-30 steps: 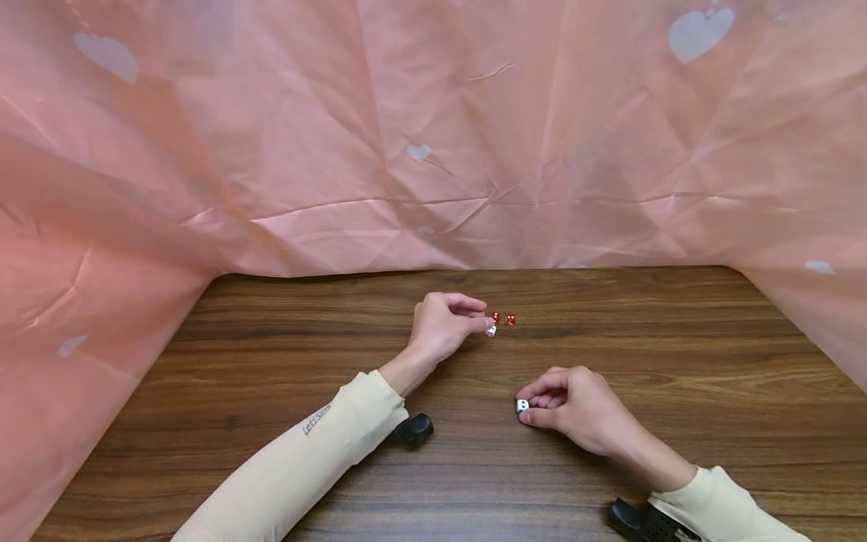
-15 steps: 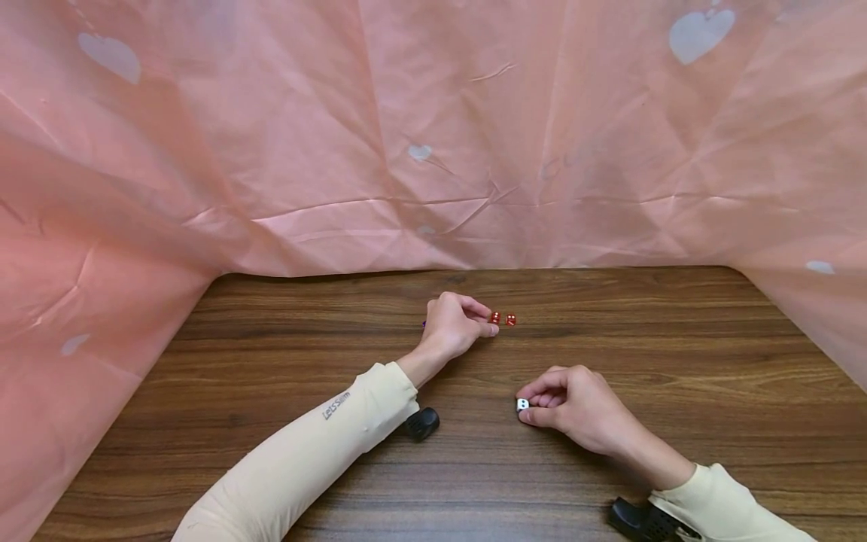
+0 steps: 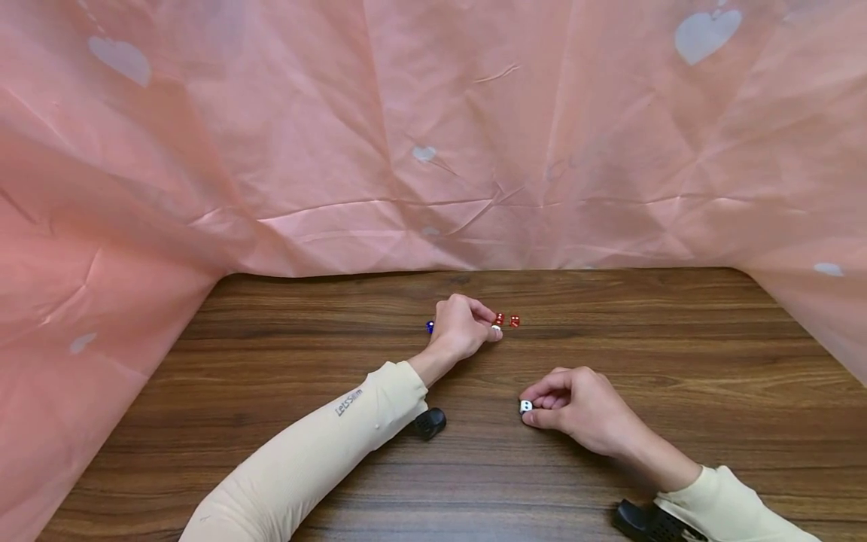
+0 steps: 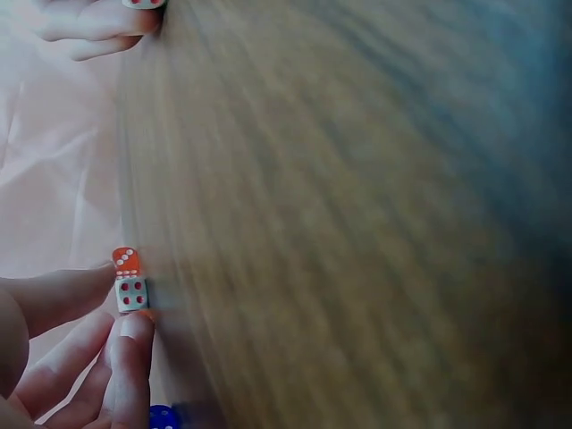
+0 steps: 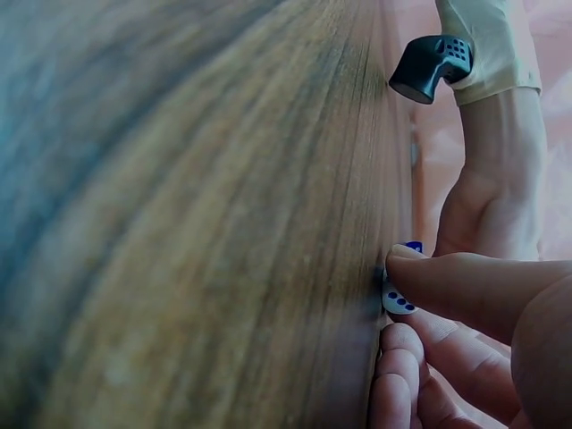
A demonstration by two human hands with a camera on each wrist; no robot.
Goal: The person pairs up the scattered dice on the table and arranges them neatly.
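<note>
In the head view, my left hand (image 3: 460, 327) reaches to the far middle of the table. Its thumb and finger pinch a white die (image 4: 132, 293) with red pips, close in front of two red dice, the nearer one (image 3: 500, 318) and the one to its right (image 3: 515, 321). Behind the knuckles of that hand, on the left, sits a blue die (image 3: 430, 327), partly covered by the hand. Closer to me and to the right, my right hand (image 3: 589, 410) pinches another white die (image 3: 525, 406) with dark pips between thumb and forefinger, low over the wood.
The brown wood-grain table (image 3: 677, 354) reaches back to a pink curtain (image 3: 305, 150) with pale hearts, which also hangs along both sides. Black wrist cameras, one under the left sleeve (image 3: 430, 424) and one by the right sleeve (image 3: 650, 521), stick out low over the table.
My left hand has shifted a little to the right, closer to the red dice, and the blue die has come into sight behind it. My right hand keeps its pinch in place.
</note>
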